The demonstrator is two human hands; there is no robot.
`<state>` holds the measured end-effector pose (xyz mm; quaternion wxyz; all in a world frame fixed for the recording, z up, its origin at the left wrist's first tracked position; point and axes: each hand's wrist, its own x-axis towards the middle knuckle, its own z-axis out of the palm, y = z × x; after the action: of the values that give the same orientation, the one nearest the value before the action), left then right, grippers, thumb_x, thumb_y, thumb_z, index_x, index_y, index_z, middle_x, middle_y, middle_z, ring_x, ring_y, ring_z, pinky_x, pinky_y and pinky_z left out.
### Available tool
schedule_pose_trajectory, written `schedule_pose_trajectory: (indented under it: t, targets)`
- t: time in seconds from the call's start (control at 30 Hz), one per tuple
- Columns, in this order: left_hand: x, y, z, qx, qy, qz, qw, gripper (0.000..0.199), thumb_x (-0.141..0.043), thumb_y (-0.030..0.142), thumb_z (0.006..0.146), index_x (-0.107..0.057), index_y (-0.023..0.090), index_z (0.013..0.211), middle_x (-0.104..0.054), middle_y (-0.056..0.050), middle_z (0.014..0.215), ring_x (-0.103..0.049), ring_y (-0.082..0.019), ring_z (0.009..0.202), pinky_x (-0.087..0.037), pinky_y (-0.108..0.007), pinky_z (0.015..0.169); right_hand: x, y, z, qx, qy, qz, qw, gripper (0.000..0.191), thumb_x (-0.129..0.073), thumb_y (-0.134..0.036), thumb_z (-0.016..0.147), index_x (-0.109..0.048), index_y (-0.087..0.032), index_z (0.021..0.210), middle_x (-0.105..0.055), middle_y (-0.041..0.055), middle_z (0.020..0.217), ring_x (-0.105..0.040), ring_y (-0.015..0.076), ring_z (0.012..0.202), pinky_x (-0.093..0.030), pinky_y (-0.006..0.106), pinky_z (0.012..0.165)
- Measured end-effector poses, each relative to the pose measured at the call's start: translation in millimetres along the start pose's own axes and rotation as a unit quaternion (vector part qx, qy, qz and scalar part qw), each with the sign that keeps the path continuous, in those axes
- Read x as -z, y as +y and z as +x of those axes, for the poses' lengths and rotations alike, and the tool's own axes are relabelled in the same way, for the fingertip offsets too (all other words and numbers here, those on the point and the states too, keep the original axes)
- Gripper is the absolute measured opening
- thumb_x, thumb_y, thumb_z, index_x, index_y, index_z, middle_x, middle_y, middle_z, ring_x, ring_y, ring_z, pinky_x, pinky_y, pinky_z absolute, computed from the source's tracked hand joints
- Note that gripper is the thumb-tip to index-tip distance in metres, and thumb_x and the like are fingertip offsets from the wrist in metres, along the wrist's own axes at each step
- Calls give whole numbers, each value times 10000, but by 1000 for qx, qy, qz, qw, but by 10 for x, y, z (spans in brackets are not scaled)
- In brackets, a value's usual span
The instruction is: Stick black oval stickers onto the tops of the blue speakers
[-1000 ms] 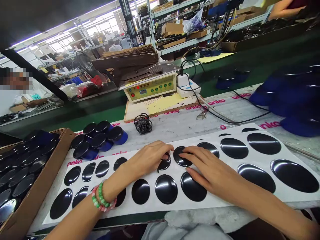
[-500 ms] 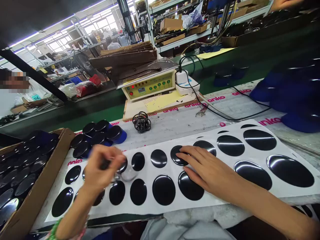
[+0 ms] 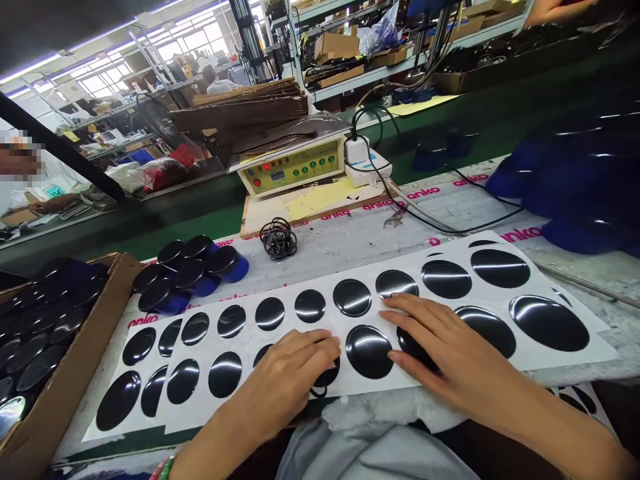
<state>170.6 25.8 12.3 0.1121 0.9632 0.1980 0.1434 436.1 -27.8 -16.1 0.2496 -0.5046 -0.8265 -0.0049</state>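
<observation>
Left hand had come down on the sheet's near row, fingers curled over a disc; couldn't tell if it pinched the edge or only touched it. Half a second earlier it was up and blurred over the sheet's left part; a second ago, at the far row. Right hand had shifted about one disc rightward along the sheet, uncovering two discs; fingers were spread flat, gripping nothing. Work in hand seemed, by judgement, to have passed from far row to near row. Left of the sheet stood a carton of dark-topped pieces. Just beyond the sheet's left part sat blue caps; then a cable coil; farther beyond, the control unit, red light on.
</observation>
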Motion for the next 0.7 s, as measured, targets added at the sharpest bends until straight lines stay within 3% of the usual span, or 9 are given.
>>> schedule_pose_trajectory:
  t: [0.07,0.23,0.3,0.4,0.47,0.57,0.7]
  targets:
    - [40,-35,31,-1,9,-25,1000,395,-416,-90,824,-494,152,1127,-638,-52,1069,-564,-153,1007,-470,-274,835,-50,-2,-24,-9,-7,-2,1000,416,-517,-362,918,-488,-181,1291,-556,101,1289,-482,257,1211,-452,424,956]
    - [128,-68,158,26,-98,-50,994,381,-371,-130,722,-500,171,919,-579,-24,884,-513,-177,869,-475,-306,747,-61,-32,-3,-19,-18,-1,1000,433,-512,-372,917,-473,-186,1307,-551,94,1297,-478,251,1212,-448,421,956]
    - [117,-87,148,27,-101,-47,993,389,-376,-122,734,-514,175,944,-581,-30,890,-502,-180,849,-482,-298,719,-55,-37,-3,-24,-21,-3,999,433,-512,-378,917,-475,-189,1305,-549,93,1298,-480,251,1207,-450,422,953]
    - [63,-136,40,4,-39,-31,999,499,-441,-96,800,-474,179,1216,-610,-67,1059,-517,-181,916,-497,-304,784,-57,-38,-9,-22,-20,-2,1000,433,-510,-376,918,-472,-190,1308,-548,91,1296,-479,249,1203,-452,423,954]
    - [41,-165,-59,-18,22,-45,999,486,-529,-51,825,-477,175,1252,-634,-72,1036,-549,-166,919,-504,-276,789,-60,-39,-12,-22,-17,0,1000,430,-505,-369,922,-471,-185,1309,-545,95,1298,-475,249,1207,-452,421,958]
    - [85,-167,-185,10,111,-127,986,251,-620,45,834,-562,185,1034,-656,-28,845,-596,-131,812,-514,-227,711,-58,-51,-8,-19,-17,4,1000,419,-499,-372,927,-484,-175,1296,-544,106,1301,-474,252,1212,-450,424,965]
    - [321,-140,-311,147,232,-229,934,140,-575,171,892,-450,222,855,-603,38,673,-630,-139,747,-534,-260,676,-62,-100,5,-12,-17,11,1000,402,-496,-373,931,-501,-173,1279,-556,109,1299,-482,257,1216,-454,437,968]
